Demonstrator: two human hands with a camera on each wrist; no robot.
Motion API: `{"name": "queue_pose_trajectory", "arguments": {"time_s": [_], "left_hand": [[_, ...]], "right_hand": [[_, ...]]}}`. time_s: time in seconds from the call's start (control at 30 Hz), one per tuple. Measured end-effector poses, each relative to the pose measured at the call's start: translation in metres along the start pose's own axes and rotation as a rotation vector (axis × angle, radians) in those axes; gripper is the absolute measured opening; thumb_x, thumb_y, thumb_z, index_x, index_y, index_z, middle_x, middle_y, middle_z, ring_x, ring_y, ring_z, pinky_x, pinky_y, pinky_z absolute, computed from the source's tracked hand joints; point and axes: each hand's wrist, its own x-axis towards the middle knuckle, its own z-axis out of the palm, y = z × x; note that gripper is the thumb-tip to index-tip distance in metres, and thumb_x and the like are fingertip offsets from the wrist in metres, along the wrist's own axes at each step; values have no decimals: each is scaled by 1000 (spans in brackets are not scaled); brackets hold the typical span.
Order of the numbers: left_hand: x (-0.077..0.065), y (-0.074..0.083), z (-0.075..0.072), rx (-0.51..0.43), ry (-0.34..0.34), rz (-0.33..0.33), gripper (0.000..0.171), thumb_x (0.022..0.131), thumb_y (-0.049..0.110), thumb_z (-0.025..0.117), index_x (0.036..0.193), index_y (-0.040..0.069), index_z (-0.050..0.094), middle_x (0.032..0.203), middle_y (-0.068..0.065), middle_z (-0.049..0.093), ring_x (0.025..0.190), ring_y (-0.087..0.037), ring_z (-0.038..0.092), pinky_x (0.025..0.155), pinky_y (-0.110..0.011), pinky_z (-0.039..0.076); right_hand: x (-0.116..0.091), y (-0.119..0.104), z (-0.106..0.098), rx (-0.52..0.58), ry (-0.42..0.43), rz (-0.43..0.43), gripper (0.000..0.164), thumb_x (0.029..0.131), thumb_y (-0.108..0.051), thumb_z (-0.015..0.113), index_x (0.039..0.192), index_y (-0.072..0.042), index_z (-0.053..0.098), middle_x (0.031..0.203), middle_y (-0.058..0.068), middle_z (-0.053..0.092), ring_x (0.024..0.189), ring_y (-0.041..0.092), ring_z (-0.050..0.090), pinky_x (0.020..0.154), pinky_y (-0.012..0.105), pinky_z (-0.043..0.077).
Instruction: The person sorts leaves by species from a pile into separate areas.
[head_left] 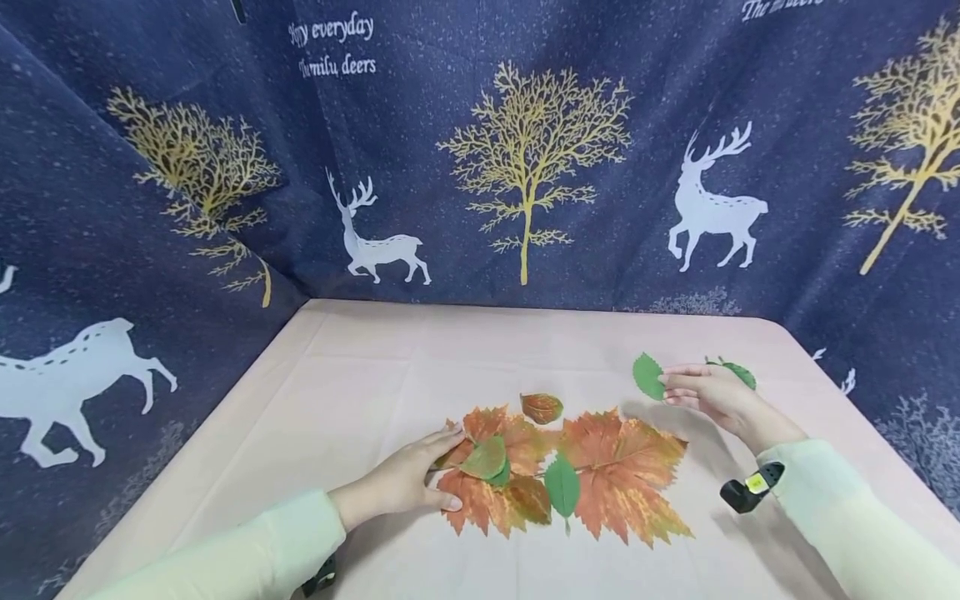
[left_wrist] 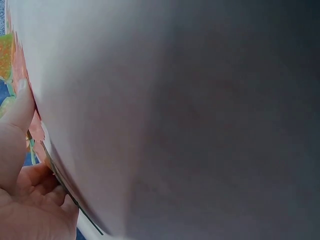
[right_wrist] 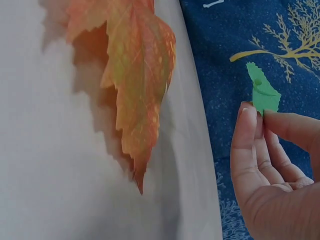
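Note:
My right hand (head_left: 716, 400) is raised over the far right of the table and pinches a small green leaf (head_left: 648, 376) between thumb and fingers. The right wrist view shows the same green leaf (right_wrist: 265, 92) upright at the fingertips. At the left, my left hand (head_left: 401, 477) rests at the edge of a big orange maple-like leaf (head_left: 480, 504), thumb and fingers spread over its border. On that leaf lie a yellowish-green leaf (head_left: 483, 458) and a brown-orange leaf (head_left: 531, 500). A second big orange leaf (head_left: 622, 475) lies to the right, with a green leaf (head_left: 562, 485) between the two.
A small brown-orange leaf (head_left: 542, 407) lies behind the big leaves. More green leaves (head_left: 741, 374) lie behind my right hand. The pale table (head_left: 420, 350) ends at a dark blue curtain (head_left: 600, 283) printed with deer and trees.

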Motion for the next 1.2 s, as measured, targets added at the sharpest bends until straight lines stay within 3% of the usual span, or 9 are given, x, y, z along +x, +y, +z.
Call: {"name": "queue_pose_trajectory", "arguments": {"time_s": [0.53,0.87,1.07,1.13,1.2], "left_hand": [[-3,-1,1,-5,8,-3,94,76,43,78,150,5,34,157,-15,30,142,-40,31,113,-60,29],[-1,0,0,20,-7,0,95,76,42,78,150,4,33,157,-17,30,142,-41,31,113,-59,29],[-2,2,0,15,-16,-1,94,77,41,78,149,3,33,157,-17,29,142,-41,31,112,-60,30],[-1,1,1,12,-16,-4,93,77,42,78,150,4,34,157,-17,29,142,-42,31,111,-61,31],[-1,1,1,14,-15,-10,94,77,42,78,150,4,33,157,-17,29,142,-42,31,111,-61,30]], "right_hand": [[11,-6,-18,-42,62,1,19,95,-5,59,86,-18,69,80,-3,72,76,9,69,75,22,59],[11,-5,-30,-2,75,-26,22,94,-1,59,86,-19,69,82,-4,72,76,9,69,74,22,59],[11,-7,-43,-66,73,-5,24,95,-2,57,86,-21,69,82,-7,72,77,8,69,75,21,58],[11,-9,-49,-97,73,5,20,96,-5,57,90,-20,68,84,-8,72,79,7,69,77,21,58],[9,-13,-55,-172,62,17,15,99,-10,55,106,-13,67,89,-14,70,83,2,67,80,20,56]]}}
